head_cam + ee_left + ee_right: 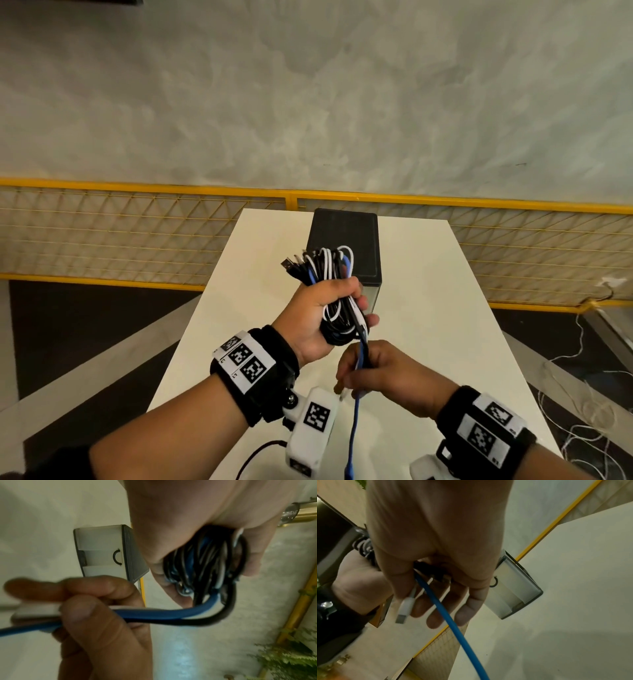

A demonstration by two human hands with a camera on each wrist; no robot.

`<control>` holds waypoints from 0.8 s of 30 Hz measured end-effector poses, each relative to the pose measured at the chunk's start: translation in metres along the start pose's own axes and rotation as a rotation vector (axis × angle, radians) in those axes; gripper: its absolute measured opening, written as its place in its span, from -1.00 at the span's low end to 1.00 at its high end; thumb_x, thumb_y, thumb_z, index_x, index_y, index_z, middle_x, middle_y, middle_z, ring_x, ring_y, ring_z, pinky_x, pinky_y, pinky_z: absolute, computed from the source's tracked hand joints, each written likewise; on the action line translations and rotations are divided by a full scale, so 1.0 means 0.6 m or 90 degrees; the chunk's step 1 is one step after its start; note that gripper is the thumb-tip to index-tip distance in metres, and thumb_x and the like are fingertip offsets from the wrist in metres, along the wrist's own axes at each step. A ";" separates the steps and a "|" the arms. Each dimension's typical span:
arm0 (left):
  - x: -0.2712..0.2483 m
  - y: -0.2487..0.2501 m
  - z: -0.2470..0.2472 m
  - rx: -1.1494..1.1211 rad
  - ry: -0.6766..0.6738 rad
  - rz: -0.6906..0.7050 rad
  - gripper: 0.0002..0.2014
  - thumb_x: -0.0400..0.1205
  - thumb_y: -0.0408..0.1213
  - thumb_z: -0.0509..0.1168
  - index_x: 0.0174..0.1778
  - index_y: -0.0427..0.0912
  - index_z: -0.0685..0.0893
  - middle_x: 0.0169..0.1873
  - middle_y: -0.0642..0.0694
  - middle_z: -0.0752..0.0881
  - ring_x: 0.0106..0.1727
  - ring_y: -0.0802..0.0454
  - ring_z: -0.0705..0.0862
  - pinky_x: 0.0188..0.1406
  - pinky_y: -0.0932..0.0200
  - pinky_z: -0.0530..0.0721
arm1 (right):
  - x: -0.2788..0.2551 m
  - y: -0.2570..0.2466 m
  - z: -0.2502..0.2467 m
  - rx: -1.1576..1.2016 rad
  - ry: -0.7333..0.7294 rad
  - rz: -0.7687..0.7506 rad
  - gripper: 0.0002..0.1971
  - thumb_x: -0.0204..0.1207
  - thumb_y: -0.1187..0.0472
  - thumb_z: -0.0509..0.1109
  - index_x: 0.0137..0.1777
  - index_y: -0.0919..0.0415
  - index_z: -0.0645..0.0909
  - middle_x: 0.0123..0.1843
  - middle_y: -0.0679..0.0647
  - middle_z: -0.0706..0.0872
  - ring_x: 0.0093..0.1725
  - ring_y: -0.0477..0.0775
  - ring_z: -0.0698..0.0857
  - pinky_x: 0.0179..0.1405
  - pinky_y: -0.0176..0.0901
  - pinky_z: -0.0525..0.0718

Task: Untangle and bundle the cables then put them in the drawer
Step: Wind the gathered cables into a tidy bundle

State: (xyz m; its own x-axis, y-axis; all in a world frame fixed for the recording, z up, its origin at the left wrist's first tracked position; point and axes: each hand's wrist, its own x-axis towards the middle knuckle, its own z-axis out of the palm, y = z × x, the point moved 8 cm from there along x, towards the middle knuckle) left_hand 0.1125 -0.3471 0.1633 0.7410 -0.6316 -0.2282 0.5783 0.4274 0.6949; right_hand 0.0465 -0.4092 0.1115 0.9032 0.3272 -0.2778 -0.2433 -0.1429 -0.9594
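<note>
1. Two hands share the work at the lower centre of the head view. The left hand [317, 317] has its fingers curled round the cable bundle [334, 291], a coil of black, white and blue loops held in the air above the table [428, 308].
2. The right hand [387, 373], just below it, pinches the loose tails between thumb and curled fingers: the blue cable [352, 431], a black one, and a white lead ending in a white plug [404, 608].
3. Judged from this, the step is wrapping the tails round the coil's waist. Keep the left grip firm so the loops do not spring apart.
4. Feed the tails with light tension, laying each turn beside the last.
5. The blue cable trails off the bottom of the frame; it may snag on the wrist gear.
6. The drawer box [344, 246], upper centre of the table, looks closed; it will need a free hand.
</note>
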 end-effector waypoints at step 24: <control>-0.030 -0.055 -0.069 0.475 -0.033 -0.174 -0.81 0.55 -0.55 0.39 0.02 -0.26 0.77 -0.22 -0.20 0.81 -0.21 -0.07 0.79 -0.17 0.11 0.77 | 0.004 -0.015 -0.036 -0.007 0.054 0.087 -0.67 0.41 0.47 0.40 0.12 0.25 0.43 -0.25 0.13 0.54 -0.44 -0.06 0.46 -0.49 -0.19 0.35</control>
State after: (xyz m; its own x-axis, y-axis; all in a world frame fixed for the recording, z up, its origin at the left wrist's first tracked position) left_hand 0.0944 -0.3231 0.1164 0.5788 -0.6882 -0.4374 0.3426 -0.2815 0.8963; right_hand 0.0586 -0.4274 0.1207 0.8885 0.2240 -0.4005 -0.3628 -0.1917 -0.9120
